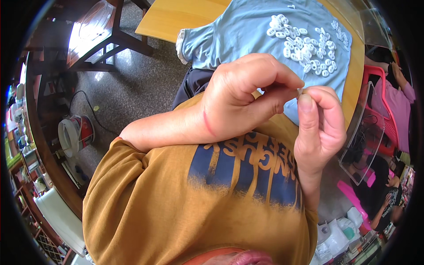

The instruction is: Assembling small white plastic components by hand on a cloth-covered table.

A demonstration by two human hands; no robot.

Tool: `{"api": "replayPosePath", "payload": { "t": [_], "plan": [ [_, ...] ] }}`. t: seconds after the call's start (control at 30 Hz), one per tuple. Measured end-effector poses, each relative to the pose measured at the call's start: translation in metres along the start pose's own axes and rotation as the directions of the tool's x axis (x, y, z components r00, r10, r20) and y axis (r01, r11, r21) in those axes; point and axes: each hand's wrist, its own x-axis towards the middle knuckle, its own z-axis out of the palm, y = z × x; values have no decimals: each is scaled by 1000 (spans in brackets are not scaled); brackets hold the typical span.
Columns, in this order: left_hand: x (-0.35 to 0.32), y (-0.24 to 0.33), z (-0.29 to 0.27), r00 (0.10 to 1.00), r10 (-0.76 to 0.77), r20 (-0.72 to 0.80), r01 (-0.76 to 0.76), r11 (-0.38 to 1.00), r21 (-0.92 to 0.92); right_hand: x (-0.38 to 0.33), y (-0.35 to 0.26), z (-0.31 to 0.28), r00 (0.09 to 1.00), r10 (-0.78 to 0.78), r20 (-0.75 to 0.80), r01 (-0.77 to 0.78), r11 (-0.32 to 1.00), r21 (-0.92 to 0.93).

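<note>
My left hand (247, 95) and my right hand (321, 126) meet in front of my chest, at the near side of a table. Thumb and forefinger of each are pinched together on a tiny pale, see-through piece (300, 91); the fingertips hide most of it, so its kind cannot be made out. Beyond them a light blue shirt (247, 31) lies spread over the tabletop. On it is a loose heap of small white oval plastic pieces (304, 48), each with two holes. Smaller clear-white pieces (340, 33) lie to their right, and a single small white piece (291, 6) sits farther back.
The yellow wooden table (163, 20) shows its edge at the left. A dark wooden stand (110, 39) is on the speckled floor, with a white and red bucket (76, 134) and a cable nearby. On the right are a red plastic chair (386, 110) and other people.
</note>
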Motion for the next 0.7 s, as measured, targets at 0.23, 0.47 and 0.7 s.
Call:
{"api": "replayPosePath", "payload": {
  "t": [0.23, 0.47, 0.7],
  "plan": [
    [2, 7, 2, 941, -339, 17, 314, 850, -424, 1, 0, -2, 999, -34, 17, 35, 999, -21],
    [2, 3, 3, 954, -299, -3, 267, 858, -439, -2, -1, 1, 1000, 13, 7, -14, 998, 59],
    [0, -1, 2, 968, -253, -9, 229, 892, -391, -4, -7, 0, 982, 189, -13, -185, 971, 150]
  ]
}}
